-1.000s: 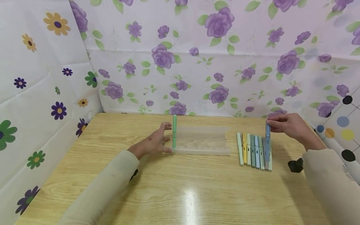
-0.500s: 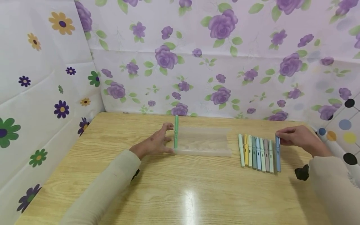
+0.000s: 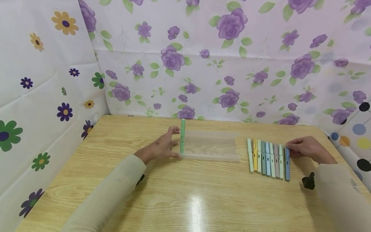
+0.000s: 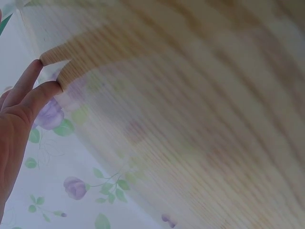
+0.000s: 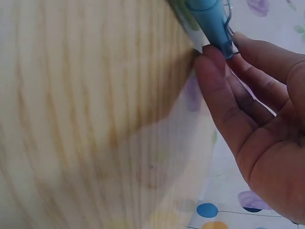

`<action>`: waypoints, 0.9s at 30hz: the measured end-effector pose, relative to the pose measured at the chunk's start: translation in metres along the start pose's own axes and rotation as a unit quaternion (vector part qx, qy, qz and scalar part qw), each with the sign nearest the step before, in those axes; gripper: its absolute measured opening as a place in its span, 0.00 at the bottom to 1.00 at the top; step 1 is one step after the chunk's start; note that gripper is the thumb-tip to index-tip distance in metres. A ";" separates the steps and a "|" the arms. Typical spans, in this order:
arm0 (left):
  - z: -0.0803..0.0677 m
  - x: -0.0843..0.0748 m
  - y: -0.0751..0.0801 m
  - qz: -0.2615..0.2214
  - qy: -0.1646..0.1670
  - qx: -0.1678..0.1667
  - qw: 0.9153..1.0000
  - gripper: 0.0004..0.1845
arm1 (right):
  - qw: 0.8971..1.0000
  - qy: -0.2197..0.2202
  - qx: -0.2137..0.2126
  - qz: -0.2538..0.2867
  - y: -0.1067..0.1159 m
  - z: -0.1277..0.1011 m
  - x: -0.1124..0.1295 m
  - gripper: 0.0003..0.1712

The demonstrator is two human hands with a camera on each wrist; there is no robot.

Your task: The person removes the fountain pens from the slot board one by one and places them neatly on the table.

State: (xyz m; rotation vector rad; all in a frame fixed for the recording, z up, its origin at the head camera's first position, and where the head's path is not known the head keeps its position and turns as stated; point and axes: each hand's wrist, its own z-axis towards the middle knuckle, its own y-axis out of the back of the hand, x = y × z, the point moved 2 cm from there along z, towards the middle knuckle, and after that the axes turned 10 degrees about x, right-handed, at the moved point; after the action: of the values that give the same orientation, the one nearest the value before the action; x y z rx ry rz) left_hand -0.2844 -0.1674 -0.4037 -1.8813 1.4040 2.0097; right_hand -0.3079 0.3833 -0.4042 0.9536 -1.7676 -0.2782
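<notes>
My right hand (image 3: 308,150) pinches the top end of a blue pen (image 3: 287,166) between thumb and fingertips; the pen lies on the table at the right end of a row of pens (image 3: 268,161). In the right wrist view the blue pen (image 5: 208,21) shows its metal clip at the fingertips. My left hand (image 3: 162,145) is at the left end of a clear plastic tray (image 3: 210,158), thumb and fingers spread beside it. A green pen (image 3: 182,137) lies across the tray's left end. The left wrist view shows two fingertips of my left hand (image 4: 21,109) at the wood surface.
The row holds several pens in pale green, yellow, teal, light blue and mauve, right of the tray. A wooden table (image 3: 174,196) runs back to a flowered cloth wall (image 3: 203,80). A dark object (image 3: 308,181) shows by the right cuff.
My right hand has lowered the blue pen from above the row and laid it down at the row's right end, shifting it slightly closer. The left hand stays at the tray.
</notes>
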 end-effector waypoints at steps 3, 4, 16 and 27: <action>0.000 0.000 0.000 0.003 -0.001 0.000 1.000 0.53 | 1.000 -0.005 -0.003 -0.002 -0.001 0.002 -0.001 0.32; 0.000 0.000 0.000 0.004 -0.002 0.000 1.000 0.53 | 1.000 -0.007 -0.005 -0.002 -0.002 0.003 -0.002 0.32; 0.002 0.002 0.000 0.002 -0.007 0.002 1.000 0.53 | 0.999 -0.030 0.004 0.016 -0.003 0.005 -0.001 0.34; 0.002 0.000 0.000 0.003 0.002 -0.003 1.000 0.53 | 0.999 -0.015 -0.033 -0.027 0.007 -0.003 0.020 0.40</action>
State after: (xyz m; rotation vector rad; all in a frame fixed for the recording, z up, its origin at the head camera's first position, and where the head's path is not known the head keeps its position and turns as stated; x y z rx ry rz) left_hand -0.2857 -0.1661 -0.4044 -1.8866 1.4088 2.0171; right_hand -0.3109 0.3743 -0.3849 0.9537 -1.7510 -0.3851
